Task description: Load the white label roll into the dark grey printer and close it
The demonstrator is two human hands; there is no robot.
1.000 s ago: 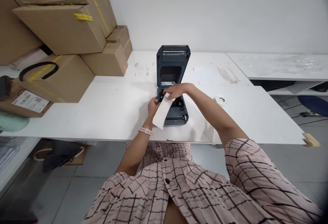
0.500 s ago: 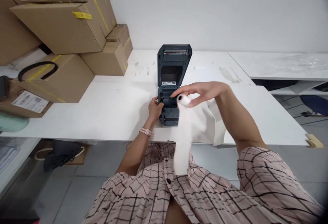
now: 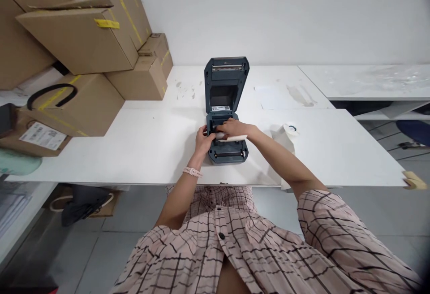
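From my head view, the white paper roll (image 3: 220,136) lies crosswise inside the open label printer (image 3: 224,94), my right hand (image 3: 235,128) curled over it and nearer, my left hand (image 3: 203,140) pinching the printer's left edge by its end; white desk (image 3: 161,150) around, cardboard boxes (image 3: 134,79) well left.

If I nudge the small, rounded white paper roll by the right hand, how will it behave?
The small, rounded white paper roll would likely turn, given its curved side. The white paper strip beside the right hand looks thin, so it probably flexes easily.
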